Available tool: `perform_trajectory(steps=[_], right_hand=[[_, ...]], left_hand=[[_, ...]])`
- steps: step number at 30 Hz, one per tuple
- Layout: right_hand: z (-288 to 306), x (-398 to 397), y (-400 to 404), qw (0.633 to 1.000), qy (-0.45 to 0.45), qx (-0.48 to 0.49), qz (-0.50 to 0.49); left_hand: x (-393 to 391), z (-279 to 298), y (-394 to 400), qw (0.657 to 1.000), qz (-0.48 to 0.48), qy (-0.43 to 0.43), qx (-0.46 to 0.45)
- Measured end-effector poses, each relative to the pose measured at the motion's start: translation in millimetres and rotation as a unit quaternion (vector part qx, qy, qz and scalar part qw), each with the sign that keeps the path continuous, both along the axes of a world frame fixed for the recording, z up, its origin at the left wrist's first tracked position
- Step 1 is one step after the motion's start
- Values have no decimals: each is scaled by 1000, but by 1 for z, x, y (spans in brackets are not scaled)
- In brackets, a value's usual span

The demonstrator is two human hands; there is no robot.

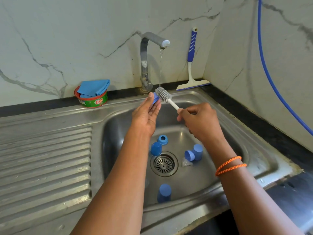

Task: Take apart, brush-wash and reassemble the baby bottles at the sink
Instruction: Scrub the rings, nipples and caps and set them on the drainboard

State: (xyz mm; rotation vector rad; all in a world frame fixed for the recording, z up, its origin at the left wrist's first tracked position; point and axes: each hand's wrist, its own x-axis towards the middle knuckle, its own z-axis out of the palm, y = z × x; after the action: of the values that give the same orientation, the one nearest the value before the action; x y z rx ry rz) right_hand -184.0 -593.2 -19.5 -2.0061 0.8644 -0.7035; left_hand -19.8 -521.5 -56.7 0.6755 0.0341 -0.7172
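Note:
My left hand (pixel 147 114) holds a small blue bottle part (pixel 155 98) between thumb and fingers, under the running tap (pixel 152 46). My right hand (pixel 197 119) grips the white handle of a grey silicone bottle brush (pixel 163 94), whose head presses against the blue part in the water stream. On the floor of the steel sink (pixel 118 126) lie several blue parts: a ring (pixel 163 139), a cap (pixel 156 148), two more caps (pixel 194 153) and a clear teat (pixel 186 162) right of the drain (pixel 164 164), and a blue-topped piece (pixel 164 192) at the front.
A green soap tub (pixel 92 100) with a blue cloth (pixel 94 87) on it stands behind the ribbed drainboard (pixel 45 160). A blue-and-white squeegee (pixel 192 61) leans in the back corner. A blue hose (pixel 267 72) runs down the right wall.

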Motion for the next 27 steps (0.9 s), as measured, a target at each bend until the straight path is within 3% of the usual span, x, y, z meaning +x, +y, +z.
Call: perform_trajectory(steps=[6, 13, 18, 27], right_hand=[[-8, 8, 5, 998, 8, -44, -50], [-19, 17, 2, 996, 29, -31, -83], [-17, 16, 3, 993, 47, -73, -80], [-12, 16, 10, 994, 58, -91, 2]], left_hand=[[-11, -2, -6, 999, -27, -21, 0], [-11, -1, -9, 997, -67, -29, -39], [-11, 1, -10, 996, -72, -57, 6], [0, 0, -6, 999, 44, 22, -21]])
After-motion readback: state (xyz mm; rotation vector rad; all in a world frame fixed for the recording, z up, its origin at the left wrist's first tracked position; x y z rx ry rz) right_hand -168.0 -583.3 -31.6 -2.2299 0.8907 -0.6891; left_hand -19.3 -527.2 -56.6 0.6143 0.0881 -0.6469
